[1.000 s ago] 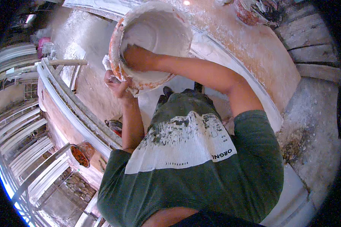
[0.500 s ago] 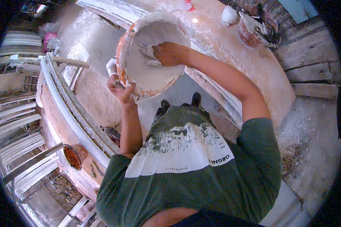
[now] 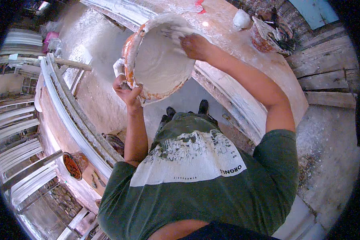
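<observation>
An orange bucket (image 3: 129, 56), crusted with white plaster, is held tilted in front of me with its mouth toward me. Creamy white wet plaster (image 3: 160, 66) coats its inside and pools in it. My left hand (image 3: 127, 91) is closed on the near-left rim, thumb over the edge. At the upper right of the mouth, my right hand (image 3: 194, 46) reaches in over the rim. Its plaster-covered fingers are stretched out against the inner wall, with nothing seen in them.
A plaster-dusted table (image 3: 260, 80) runs along my right, bearing a white lump (image 3: 241, 19) and a dirty container (image 3: 268, 38) of dark items. To the left lies a long white moulding (image 3: 68, 108) by a bucket of reddish material (image 3: 73, 166). Racks of white strips (image 3: 18, 154) stand farther left.
My right hand has moved up and right, from the middle of the bucket's mouth to its upper right wall. The left hand keeps its hold, and the bucket has barely shifted.
</observation>
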A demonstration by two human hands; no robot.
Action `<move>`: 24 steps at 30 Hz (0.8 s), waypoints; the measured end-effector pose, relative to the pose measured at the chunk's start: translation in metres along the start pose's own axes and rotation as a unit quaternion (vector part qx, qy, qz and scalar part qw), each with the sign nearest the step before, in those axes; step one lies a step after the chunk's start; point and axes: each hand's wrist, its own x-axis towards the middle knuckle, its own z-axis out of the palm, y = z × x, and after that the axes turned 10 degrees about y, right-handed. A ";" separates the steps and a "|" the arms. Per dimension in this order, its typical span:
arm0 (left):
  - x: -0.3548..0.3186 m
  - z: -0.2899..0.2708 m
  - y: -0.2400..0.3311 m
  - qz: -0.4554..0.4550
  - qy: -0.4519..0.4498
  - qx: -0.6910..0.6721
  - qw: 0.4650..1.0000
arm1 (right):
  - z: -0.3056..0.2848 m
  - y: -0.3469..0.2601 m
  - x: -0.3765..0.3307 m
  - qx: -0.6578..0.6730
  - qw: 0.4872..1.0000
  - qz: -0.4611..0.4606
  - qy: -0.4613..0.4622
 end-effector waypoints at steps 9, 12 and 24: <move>0.010 -0.006 -0.009 0.010 -0.067 0.027 0.997 | 0.008 -0.032 0.041 -0.047 0.993 -0.069 0.087; 0.005 0.010 0.000 0.009 -0.066 0.008 0.998 | 0.021 -0.020 0.052 -0.053 0.993 -0.014 0.105; -0.002 0.015 0.005 0.047 -0.065 -0.007 0.997 | 0.006 -0.053 0.026 0.043 0.998 -0.011 0.034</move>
